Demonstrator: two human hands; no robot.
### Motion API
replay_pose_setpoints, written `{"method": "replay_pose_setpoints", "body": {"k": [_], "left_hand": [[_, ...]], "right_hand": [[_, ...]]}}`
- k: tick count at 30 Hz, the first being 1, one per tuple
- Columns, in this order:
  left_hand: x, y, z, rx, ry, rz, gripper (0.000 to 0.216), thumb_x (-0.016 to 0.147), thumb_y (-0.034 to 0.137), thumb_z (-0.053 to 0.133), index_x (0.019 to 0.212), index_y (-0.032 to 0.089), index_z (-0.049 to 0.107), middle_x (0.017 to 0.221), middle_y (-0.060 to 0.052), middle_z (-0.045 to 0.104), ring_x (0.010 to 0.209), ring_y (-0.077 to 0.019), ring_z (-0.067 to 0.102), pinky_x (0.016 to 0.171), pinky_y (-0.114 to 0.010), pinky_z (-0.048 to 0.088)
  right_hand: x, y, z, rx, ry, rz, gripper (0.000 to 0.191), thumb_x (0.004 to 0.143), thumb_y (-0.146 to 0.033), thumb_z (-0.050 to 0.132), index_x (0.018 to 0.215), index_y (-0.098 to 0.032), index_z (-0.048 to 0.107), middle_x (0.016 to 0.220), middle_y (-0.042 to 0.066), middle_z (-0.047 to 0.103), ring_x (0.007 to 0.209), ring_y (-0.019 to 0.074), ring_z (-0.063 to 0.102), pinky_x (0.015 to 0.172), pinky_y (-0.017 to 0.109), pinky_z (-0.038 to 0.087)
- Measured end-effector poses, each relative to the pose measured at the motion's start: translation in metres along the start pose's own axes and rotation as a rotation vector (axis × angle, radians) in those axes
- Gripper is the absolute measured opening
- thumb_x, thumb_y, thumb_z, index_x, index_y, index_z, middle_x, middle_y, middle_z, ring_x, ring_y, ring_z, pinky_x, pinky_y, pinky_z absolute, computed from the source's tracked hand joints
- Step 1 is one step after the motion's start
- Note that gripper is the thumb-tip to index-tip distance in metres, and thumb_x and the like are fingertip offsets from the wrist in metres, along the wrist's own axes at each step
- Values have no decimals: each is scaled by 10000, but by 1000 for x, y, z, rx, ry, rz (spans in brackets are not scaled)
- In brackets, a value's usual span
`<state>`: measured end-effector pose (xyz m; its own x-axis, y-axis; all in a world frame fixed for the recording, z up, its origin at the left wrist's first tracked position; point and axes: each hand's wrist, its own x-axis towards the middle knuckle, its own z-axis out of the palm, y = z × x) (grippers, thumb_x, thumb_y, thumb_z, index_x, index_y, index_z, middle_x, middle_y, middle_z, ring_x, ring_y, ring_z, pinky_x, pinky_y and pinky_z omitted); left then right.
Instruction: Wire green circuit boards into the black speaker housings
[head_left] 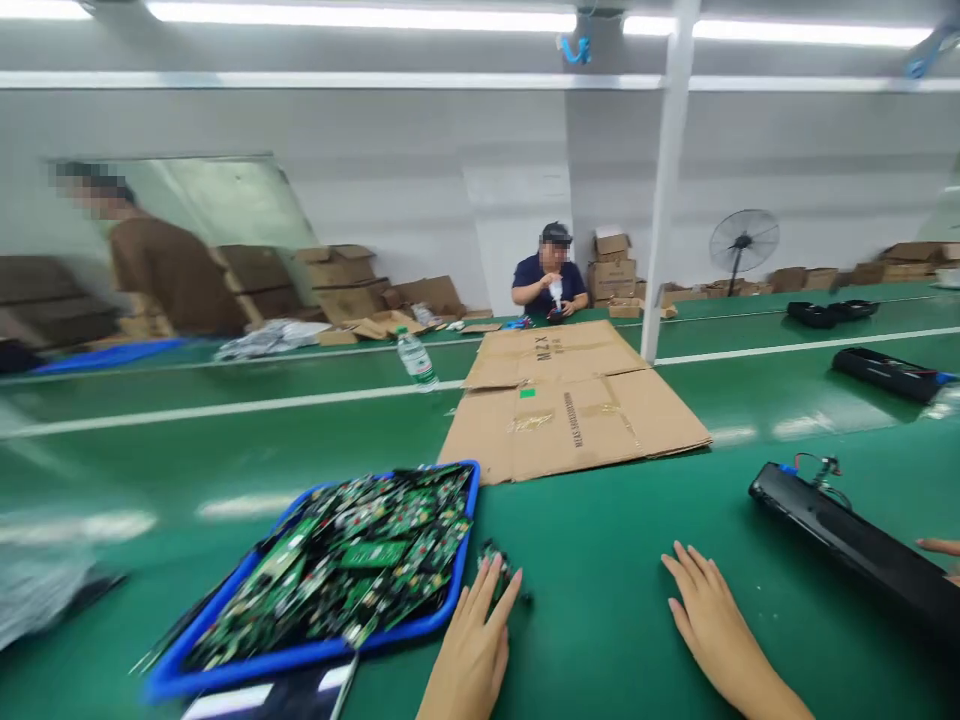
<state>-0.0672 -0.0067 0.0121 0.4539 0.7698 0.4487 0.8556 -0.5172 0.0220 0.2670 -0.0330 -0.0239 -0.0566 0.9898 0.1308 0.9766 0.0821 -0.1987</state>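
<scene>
Green tabletop, toward near edge: left hand extended at small part, grip unclear; right hand open. Handle part lightly.

A green table fills the lower frame. On it lie a blue basket, lower left, and flattened cardboard, centre.

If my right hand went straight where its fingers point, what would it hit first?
Your right hand would likely meet the flattened cardboard first, though hand height above the table is unclear.
</scene>
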Motion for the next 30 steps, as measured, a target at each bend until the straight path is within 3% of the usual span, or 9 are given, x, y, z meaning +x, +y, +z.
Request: {"method": "replay_pose_setpoints", "body": {"k": [3,7,9,12,15,22,26,30], "left_hand": [[-25,15,-25,-115,71,-243,341,860,178,388,1156,209,554,1273,-112,499,1238,-256,421,983,-428,428],[-63,-4,-46,29,166,-638,260,874,259,394,969,155,613,1103,-143,531,1127,-270,476,983,-441,391],[-82,-23,-51,128,172,-792,291,880,275,376,983,132,607,1139,-161,511,1164,-286,433,1006,-450,350],[-100,-46,-52,205,151,-930,407,884,317,375,1173,73,525,1318,-217,400,1272,-355,284,1007,-519,309],[-106,-56,-48,219,77,-987,502,884,346,374,1291,58,434,1394,-230,336,1294,-409,233,971,-587,306],[-107,-52,-42,187,0,-966,497,884,385,389,1282,101,475,1395,-178,378,1290,-398,273,995,-569,292],[-109,-57,-39,168,53,-960,483,870,393,412,1251,112,505,1373,-175,411,1283,-393,292,988,-569,305],[-103,-54,-56,181,260,-955,443,875,363,380,1140,53,554,1273,-236,480,1255,-362,344,996,-535,324]], "right_hand": [[-4,7,11,-50,100,-41,462,887,-335,293,1261,-174,509,1367,82,398,1272,292,336,1022,511,320],[-4,16,18,-79,151,-96,498,895,-358,229,1230,-138,524,1336,118,419,1259,309,335,997,510,330],[-3,20,18,-98,136,-114,517,897,-378,212,1233,-134,519,1332,125,418,1256,316,332,977,502,349],[0,26,19,-136,122,-122,561,894,-405,174,1227,-123,527,1317,136,428,1242,329,343,951,501,367],[3,31,21,-161,110,-134,598,888,-422,146,1225,-112,531,1311,142,433,1228,335,356,929,500,382],[4,33,20,-178,130,-156,591,873,-434,172,1204,-114,543,1294,138,447,1202,322,383,913,470,402],[3,30,17,-178,143,-150,565,867,-419,193,1185,-124,555,1284,130,457,1192,320,392,909,469,404],[5,27,23,-148,169,-123,525,866,-379,220,1180,-130,559,1283,125,459,1195,315,393,916,474,397]]}}
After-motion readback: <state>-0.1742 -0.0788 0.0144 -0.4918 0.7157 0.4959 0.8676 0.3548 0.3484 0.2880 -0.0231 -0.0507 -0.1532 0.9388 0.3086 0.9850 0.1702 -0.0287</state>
